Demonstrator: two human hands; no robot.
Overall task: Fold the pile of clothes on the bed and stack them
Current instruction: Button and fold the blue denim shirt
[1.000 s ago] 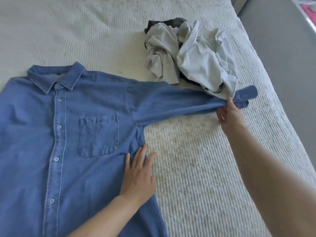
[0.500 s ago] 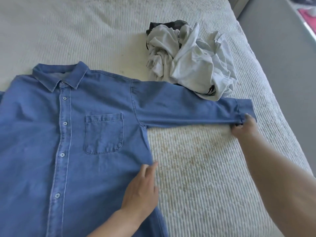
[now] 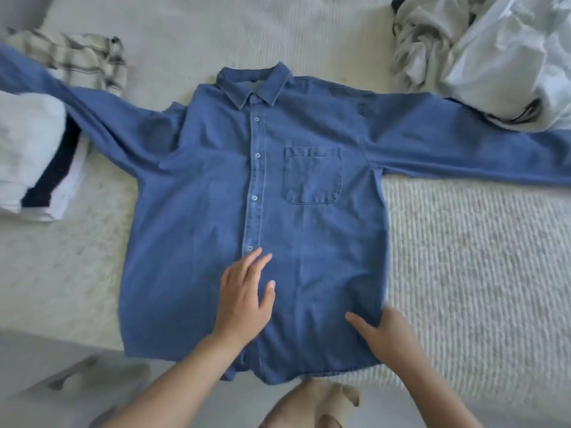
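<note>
Blue denim shirt (image 3: 278,217) lies face up and buttoned on the bed (image 3: 463,273), collar away from the camera, chest pocket (image 3: 312,175) on the camera's right side of the button placket. Both sleeves spread outward: the camera-right one runs straight out to the frame edge, its upper edge under the unfolded pile (image 3: 482,57) of pale grey and white garments at top right; the camera-left one angles up toward the top left corner, passing over a folded stack (image 3: 34,156) of white and dark items and next to a plaid garment (image 3: 77,57). Left hand (image 3: 244,301) rests palm down on the shirt's lower front, just right of the placket, fingers extended and together, not gripping. Right hand (image 3: 383,335) sits at the shirt's lower camera-right side edge, thumb lying on top of the fabric, fingers spread open; whether the fingers are under the edge, can't tell. Hem hangs slightly past the bed's near edge. Frame is a bit motion-blurred, so fine wrinkles are hard to read. Shirt body looks mostly flat, with creasing near the camera-left shoulder.
</note>
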